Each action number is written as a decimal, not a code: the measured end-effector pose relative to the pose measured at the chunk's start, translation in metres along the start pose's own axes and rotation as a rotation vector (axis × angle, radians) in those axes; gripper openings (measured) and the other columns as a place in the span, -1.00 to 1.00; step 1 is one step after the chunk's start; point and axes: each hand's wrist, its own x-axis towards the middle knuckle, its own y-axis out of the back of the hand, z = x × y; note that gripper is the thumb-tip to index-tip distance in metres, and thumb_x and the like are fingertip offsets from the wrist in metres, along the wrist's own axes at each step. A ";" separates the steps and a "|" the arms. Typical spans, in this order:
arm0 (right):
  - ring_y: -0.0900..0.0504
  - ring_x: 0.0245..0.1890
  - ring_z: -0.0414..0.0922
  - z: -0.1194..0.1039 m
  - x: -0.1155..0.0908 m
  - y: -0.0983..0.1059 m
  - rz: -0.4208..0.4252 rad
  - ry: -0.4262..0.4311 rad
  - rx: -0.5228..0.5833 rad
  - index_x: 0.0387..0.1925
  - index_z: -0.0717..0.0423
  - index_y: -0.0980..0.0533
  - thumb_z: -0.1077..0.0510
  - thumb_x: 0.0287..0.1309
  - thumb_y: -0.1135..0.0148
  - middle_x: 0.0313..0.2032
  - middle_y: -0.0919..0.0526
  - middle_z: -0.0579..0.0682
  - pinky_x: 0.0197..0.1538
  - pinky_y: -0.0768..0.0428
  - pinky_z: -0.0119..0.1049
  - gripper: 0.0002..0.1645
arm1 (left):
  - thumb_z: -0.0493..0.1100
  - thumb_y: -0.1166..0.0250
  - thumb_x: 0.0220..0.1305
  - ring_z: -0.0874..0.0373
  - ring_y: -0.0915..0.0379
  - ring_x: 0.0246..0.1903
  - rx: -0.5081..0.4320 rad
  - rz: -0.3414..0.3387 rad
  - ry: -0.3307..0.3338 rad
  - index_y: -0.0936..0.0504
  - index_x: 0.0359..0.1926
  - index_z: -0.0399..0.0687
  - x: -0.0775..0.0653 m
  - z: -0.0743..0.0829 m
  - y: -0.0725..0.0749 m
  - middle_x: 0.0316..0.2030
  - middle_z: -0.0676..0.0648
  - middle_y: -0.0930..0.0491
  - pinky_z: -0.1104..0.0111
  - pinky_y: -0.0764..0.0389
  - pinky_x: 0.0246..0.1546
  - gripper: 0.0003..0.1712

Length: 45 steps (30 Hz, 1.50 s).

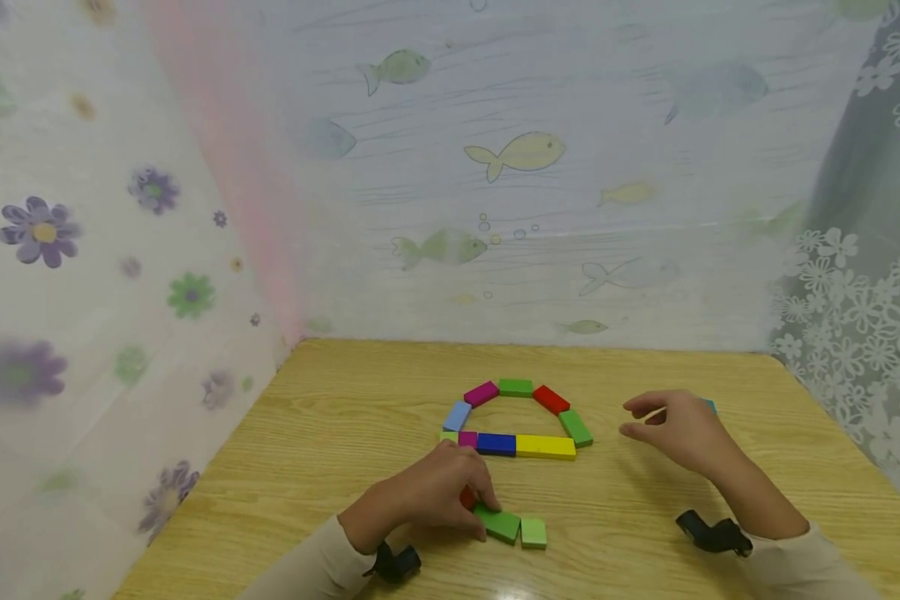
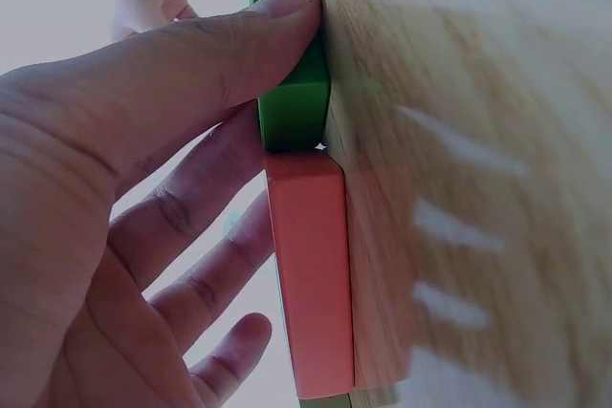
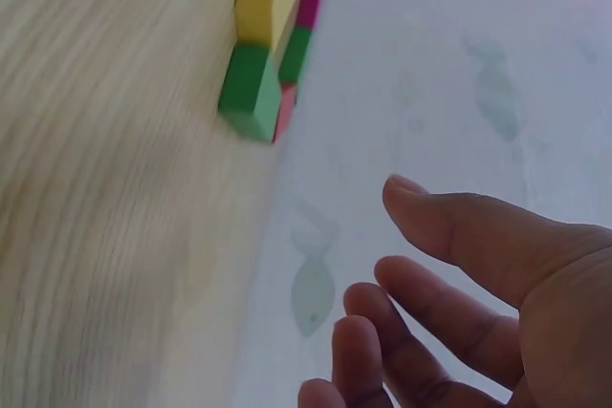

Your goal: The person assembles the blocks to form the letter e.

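Observation:
My left hand (image 1: 442, 487) pinches a green block (image 1: 501, 526) lying on the table, thumb on its near side. In the left wrist view a red block (image 2: 311, 274) meets the end of that green one, beneath the outstretched other fingers. A light green square block (image 1: 533, 533) lies just right of the green block. My right hand (image 1: 682, 433) is raised over the table's right side with loosely bent fingers and nothing between them. Behind it a teal block (image 1: 711, 407) peeks out, mostly hidden by the hand.
Further back, blocks form an arch: a light blue block (image 1: 457, 416), magenta block (image 1: 482, 393), green block (image 1: 516, 387), red block (image 1: 551, 399) and another green one. A straight row with a dark blue block (image 1: 497, 444) and yellow block (image 1: 545, 447) closes its front. Patterned walls border the table.

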 end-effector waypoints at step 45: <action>-0.44 0.14 0.56 0.109 0.006 0.041 -0.056 -0.204 -0.093 0.49 0.44 -0.19 -0.25 0.42 -0.22 0.24 -0.36 0.66 -0.01 -0.57 0.26 0.01 | 0.18 -0.61 0.07 0.53 -0.43 -0.07 -0.006 0.002 0.012 -0.83 -0.12 0.40 0.000 0.000 -0.001 -0.23 0.48 -0.66 0.39 -0.37 0.02 -0.69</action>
